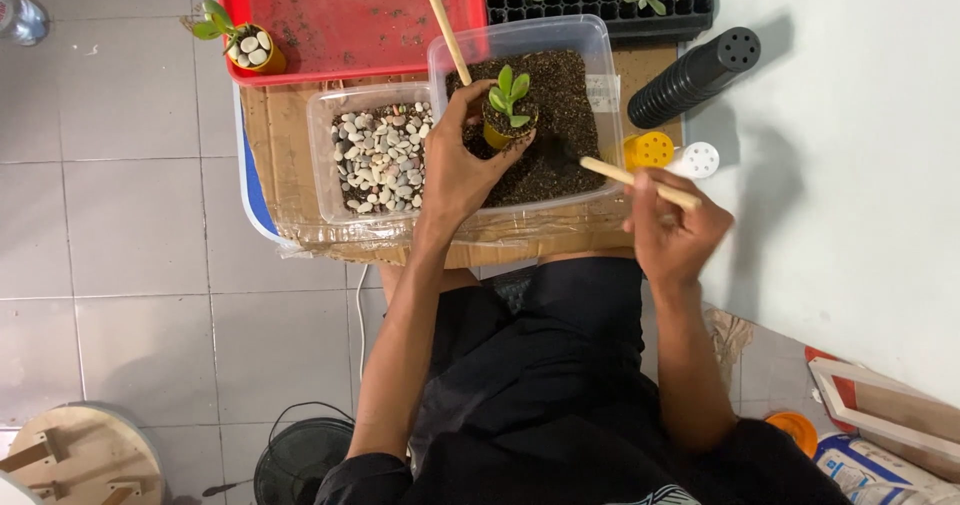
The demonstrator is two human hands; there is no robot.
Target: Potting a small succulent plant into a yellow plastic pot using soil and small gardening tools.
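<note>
Your left hand [455,170] has its fingers [505,155] curled tight around a small yellow pot [497,135]. A little green plant [509,93] stands up in the pot. You hold the pot over the soil tub [590,40], low above the dark soil [560,85], maybe touching it.

Your right hand [675,235] has its fingers closed on a wooden stick [625,177]. The far tip of the stick points into the soil, close beside the pot.

The plant is in and soil already fills the pot, though I cannot quite see how high. No stones lie on top yet. Another pot [255,53] with a plant sits on the red tray [350,15], and that one has white stones on top, so it looks done. The pot in your hand looks about half done.

The stone tub [320,115] sits touching the left wall of the soil tub, right next to your left hand. A second stick [443,20] leans out over the back rim of the soil tub, near your thumb. A loose yellow pot [648,150] and a white one [698,160] lie just past the right wall, close to the stick you hold. A black stack of pots [695,77] lies behind them. The red tray has plenty of bare room.
</note>
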